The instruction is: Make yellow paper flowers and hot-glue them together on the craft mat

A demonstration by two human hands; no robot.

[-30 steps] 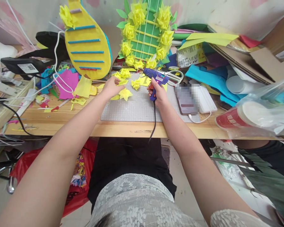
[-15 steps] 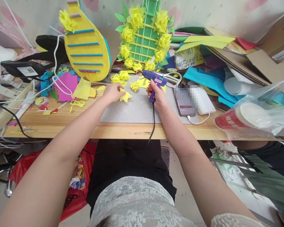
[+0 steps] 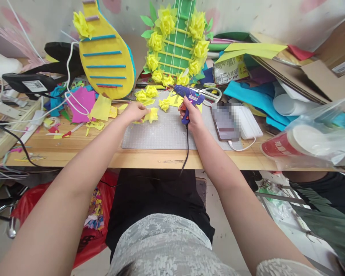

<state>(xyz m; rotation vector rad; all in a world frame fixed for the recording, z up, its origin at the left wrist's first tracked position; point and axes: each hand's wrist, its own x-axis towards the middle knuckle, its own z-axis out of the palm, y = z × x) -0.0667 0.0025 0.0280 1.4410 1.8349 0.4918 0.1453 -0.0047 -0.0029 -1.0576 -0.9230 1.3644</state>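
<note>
My right hand [image 3: 190,114] is wrapped around the handle of a blue glue gun [image 3: 186,93], its nozzle aimed to the upper left. In my left hand [image 3: 136,112] the fingers pinch a yellow paper flower [image 3: 151,115] with pointed petals, held low over the grey cutting mat [image 3: 161,136]. Another small yellow flower [image 3: 164,104] lies on the mat between the hands. More yellow flowers [image 3: 146,92] sit just beyond my left hand. Behind them stands a green stringed-instrument model [image 3: 172,57] ringed with yellow flowers.
A yellow instrument model [image 3: 107,65] with blue strips leans at back left. Scissors [image 3: 211,94], a phone [image 3: 224,122] and a white power bank [image 3: 249,124] lie right of the glue gun. A bagged red cup [image 3: 281,143] stands near the right front edge. Paper scraps [image 3: 82,101] cover the left.
My left hand has turned the yellow flower, so its petals now face more to the right. My right hand and the glue gun stay nearly where they were.
</note>
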